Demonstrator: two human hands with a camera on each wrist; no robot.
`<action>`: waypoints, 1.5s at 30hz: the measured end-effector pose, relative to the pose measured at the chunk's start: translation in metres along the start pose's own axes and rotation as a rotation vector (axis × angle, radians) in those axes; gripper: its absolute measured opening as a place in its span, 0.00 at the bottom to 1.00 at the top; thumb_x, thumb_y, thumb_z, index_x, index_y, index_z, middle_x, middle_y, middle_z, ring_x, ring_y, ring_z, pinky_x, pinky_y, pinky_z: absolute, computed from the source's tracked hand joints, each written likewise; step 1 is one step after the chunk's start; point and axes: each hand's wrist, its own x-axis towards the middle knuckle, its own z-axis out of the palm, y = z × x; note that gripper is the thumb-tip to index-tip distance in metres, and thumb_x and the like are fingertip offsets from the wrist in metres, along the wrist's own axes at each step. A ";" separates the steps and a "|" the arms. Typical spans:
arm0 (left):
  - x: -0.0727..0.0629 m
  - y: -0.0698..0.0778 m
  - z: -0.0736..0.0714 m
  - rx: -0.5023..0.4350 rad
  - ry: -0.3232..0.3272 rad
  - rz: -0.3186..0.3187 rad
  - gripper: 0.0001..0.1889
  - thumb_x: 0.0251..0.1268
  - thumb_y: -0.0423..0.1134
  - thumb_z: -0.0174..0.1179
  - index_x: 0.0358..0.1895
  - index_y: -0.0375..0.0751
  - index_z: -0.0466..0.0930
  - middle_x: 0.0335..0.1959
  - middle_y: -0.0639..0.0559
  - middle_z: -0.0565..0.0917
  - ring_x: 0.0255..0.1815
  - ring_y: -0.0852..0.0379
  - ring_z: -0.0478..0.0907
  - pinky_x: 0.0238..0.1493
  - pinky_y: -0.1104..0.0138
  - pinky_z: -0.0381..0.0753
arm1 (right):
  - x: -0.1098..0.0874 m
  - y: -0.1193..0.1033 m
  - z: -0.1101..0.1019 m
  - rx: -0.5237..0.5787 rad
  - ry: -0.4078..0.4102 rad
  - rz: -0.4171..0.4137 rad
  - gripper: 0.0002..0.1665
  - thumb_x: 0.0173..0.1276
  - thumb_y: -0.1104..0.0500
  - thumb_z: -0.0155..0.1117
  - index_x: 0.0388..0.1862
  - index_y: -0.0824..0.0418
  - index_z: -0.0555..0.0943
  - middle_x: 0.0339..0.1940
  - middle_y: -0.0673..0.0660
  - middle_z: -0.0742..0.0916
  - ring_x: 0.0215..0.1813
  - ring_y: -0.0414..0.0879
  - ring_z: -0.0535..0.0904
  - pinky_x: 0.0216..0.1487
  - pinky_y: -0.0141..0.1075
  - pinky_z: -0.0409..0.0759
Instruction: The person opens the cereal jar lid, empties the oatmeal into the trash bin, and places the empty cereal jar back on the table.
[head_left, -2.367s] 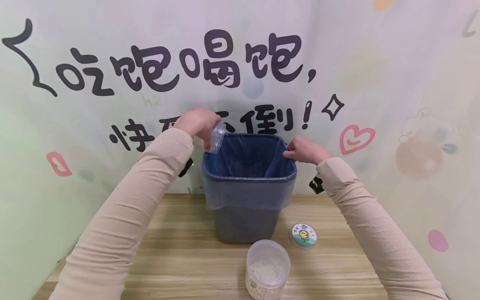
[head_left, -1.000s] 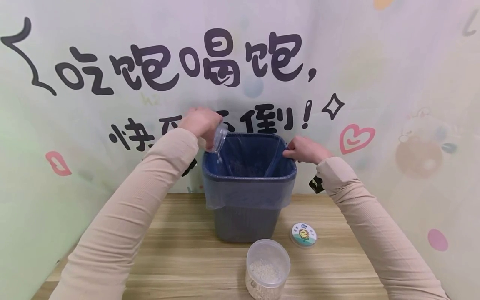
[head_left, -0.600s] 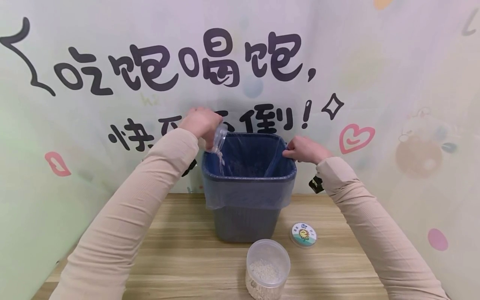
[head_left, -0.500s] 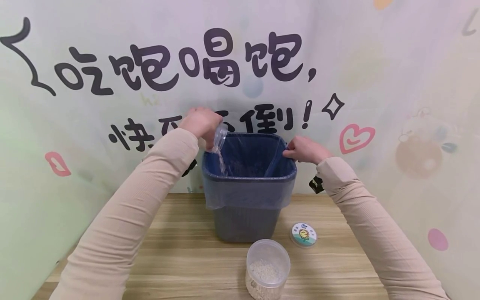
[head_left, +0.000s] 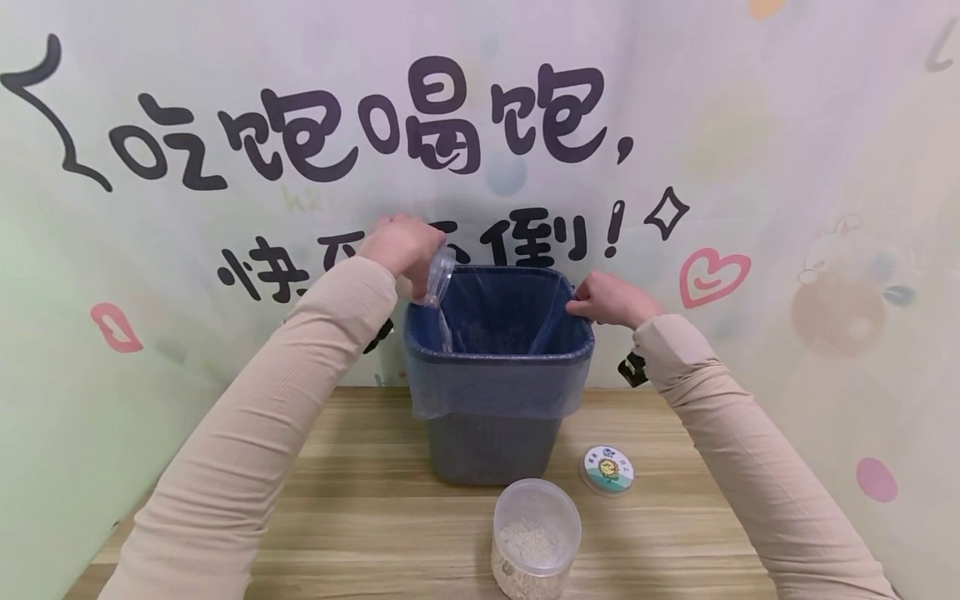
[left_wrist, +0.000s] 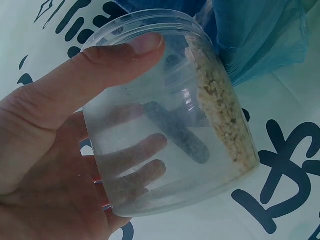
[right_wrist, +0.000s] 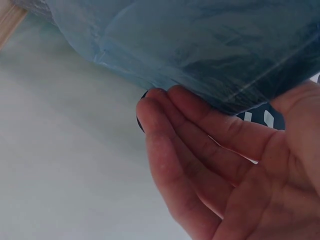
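Observation:
My left hand [head_left: 405,246] grips a clear plastic jar [left_wrist: 135,170], tipped mouth-down over the left rim of a blue trash bin [head_left: 491,454]. Inside the jar, pale flaky bits [left_wrist: 220,105] lie along the lower wall, while a thin stream of them [head_left: 446,329] falls into the bin. A translucent bag [head_left: 498,392] lines the bin and folds over its rim. At the right side, my right hand [head_left: 611,300] holds the bin's rim through the bag; in the right wrist view its fingers [right_wrist: 165,165] curl up against the outside of the bag [right_wrist: 200,50].
In front of the bin, a second clear jar [head_left: 536,542] stands uncovered with pale bits at its bottom. A round lid [head_left: 608,471] with a flower picture lies to the bin's right on the wooden table [head_left: 360,500]. A printed curtain [head_left: 787,167] hangs behind.
The left hand has shifted slightly right and tipped the jar further; bits began falling about a second ago and still fall, now in a thin stream. The right hand and bin have stayed put.

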 end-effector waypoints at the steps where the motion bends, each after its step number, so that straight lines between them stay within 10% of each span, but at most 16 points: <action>1: 0.000 0.000 0.000 0.003 0.001 0.000 0.29 0.42 0.33 0.72 0.54 0.41 0.74 0.48 0.43 0.78 0.51 0.42 0.70 0.57 0.50 0.66 | 0.000 0.000 0.000 0.000 0.000 0.000 0.17 0.67 0.60 0.55 0.19 0.64 0.79 0.16 0.52 0.80 0.24 0.45 0.75 0.27 0.34 0.72; 45: 0.001 0.006 0.001 0.069 -0.006 -0.016 0.36 0.42 0.34 0.70 0.62 0.40 0.70 0.52 0.40 0.76 0.55 0.40 0.68 0.59 0.50 0.65 | 0.000 -0.001 0.000 0.006 0.001 -0.008 0.17 0.66 0.61 0.56 0.16 0.63 0.78 0.15 0.51 0.80 0.22 0.42 0.71 0.24 0.32 0.64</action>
